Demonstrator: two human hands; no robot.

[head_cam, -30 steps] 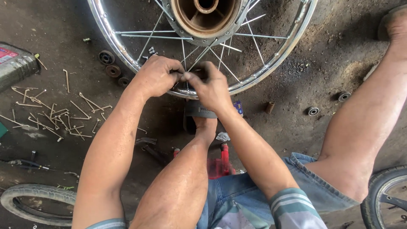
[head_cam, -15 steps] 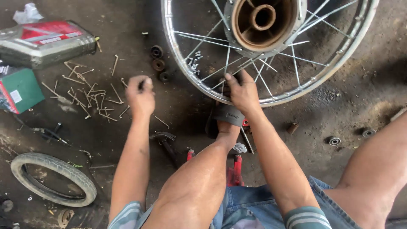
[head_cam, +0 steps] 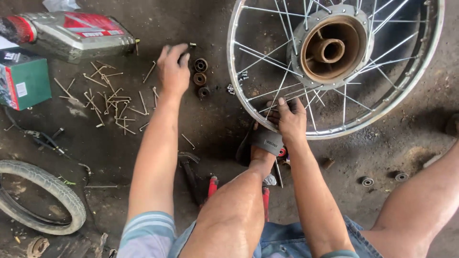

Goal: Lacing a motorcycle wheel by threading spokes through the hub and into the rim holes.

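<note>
Grey oil bottle, green box, loose spokes, black tyre, red-handled tool on floor

Looking like a motorbike repair workshop: a spoked wheel is lying on a stained concrete floor, loose spokes are scattering beside an oil bottle, a bare tyre, probably pliers.

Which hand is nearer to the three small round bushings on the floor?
Left. The left hand lies just beside the bushings, reaching past them. The right hand is farther away, holding the wheel rim.
</note>
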